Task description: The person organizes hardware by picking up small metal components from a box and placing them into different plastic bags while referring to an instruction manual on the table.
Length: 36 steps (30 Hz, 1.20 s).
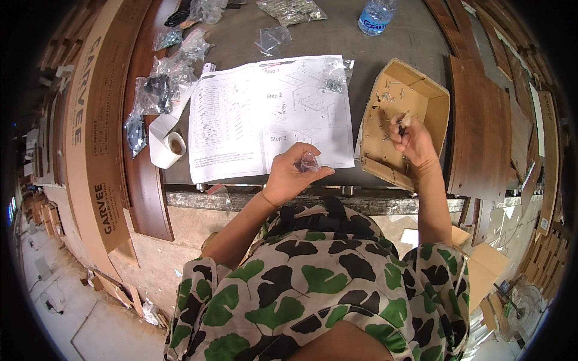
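The left hand (295, 173) is clamped on a clear plastic bag (309, 160) above the instruction booklet (268, 114). To its right, the cardboard box (432, 107) runs near to far; there the right hand (414, 142), nearer the loose screws (387, 95), pinches a small dark piece (403, 129). Fingers partly hide that piece; the bag's contents are unclear.

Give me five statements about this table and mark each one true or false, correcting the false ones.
1. The left hand holds a clear plastic bag. True.
2. The white roll is left of the booklet. True.
3. The right hand is over the booklet. False: the right hand is over the cardboard box.
4. The bottle is left of the booklet. False: the bottle is beyond the booklet and to its right.
5. A bag of small parts lies on the booklet's right page. True.
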{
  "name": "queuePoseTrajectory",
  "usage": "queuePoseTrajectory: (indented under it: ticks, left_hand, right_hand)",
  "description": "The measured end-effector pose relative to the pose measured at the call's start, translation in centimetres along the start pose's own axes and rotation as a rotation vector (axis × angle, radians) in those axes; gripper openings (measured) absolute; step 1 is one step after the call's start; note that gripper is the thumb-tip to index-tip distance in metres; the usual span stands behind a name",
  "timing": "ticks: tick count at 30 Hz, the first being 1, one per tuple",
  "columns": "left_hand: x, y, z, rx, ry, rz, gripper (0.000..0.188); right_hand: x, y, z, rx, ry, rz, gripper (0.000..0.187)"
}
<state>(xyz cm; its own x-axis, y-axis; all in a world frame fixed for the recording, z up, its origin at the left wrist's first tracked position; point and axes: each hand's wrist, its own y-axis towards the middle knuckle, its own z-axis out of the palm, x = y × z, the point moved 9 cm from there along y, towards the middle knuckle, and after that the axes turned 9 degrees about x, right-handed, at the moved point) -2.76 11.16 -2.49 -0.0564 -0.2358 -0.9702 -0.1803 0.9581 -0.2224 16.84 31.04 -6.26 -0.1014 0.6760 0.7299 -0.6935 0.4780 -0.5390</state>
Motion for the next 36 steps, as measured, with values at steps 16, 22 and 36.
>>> queuePoseTrajectory:
  ticks: [16, 22, 36]
  left_hand:
    - [0.6, 0.0, -1.3, -0.048, 0.059, 0.001, 0.037]
    - [-0.2, 0.4, -0.8, -0.042, 0.049, 0.017, 0.033]
    - [-0.3, 0.5, -1.2, -0.044, 0.048, 0.033, 0.032]
  right_hand:
    - [2.8, 6.0, -1.3, -0.308, -1.133, -0.203, 0.019]
    - [1.8, 5.8, -5.7, -0.305, -0.706, -0.248, 0.018]
    - [2.4, 6.8, -4.3, -0.288, -0.655, -0.175, 0.017]
